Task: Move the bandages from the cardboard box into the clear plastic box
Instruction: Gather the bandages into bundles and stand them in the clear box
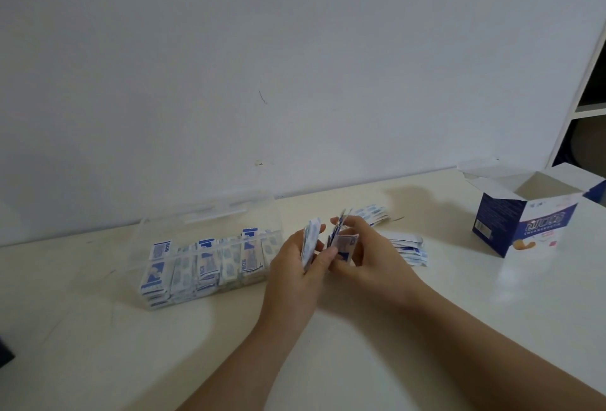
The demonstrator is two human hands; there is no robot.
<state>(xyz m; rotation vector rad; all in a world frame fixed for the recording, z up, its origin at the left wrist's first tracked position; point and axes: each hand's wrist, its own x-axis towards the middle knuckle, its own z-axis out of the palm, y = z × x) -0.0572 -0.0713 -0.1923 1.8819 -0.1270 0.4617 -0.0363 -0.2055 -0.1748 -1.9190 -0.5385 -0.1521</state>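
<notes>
A thin stack of bandages [311,243] was found pinched in the left hand [293,266], and a fanned bunch [342,242] was gripped by the curled right hand [367,256]. The part-filled clear plastic box [146,246] lay at nine o'clock, with loose bandages [408,250] and the opened cardboard box [524,230] at three. It was judged that the fanned bunch could be scattered if the grip were slackened in transfer.

A plain indoor room, home or office, I cannot tell which. A cream table [426,328] stands against a bare white wall [295,50] marked with small scuffs. At 3 o'clock the edge of a white shelf unit [588,109] shows, with dark open compartments.
</notes>
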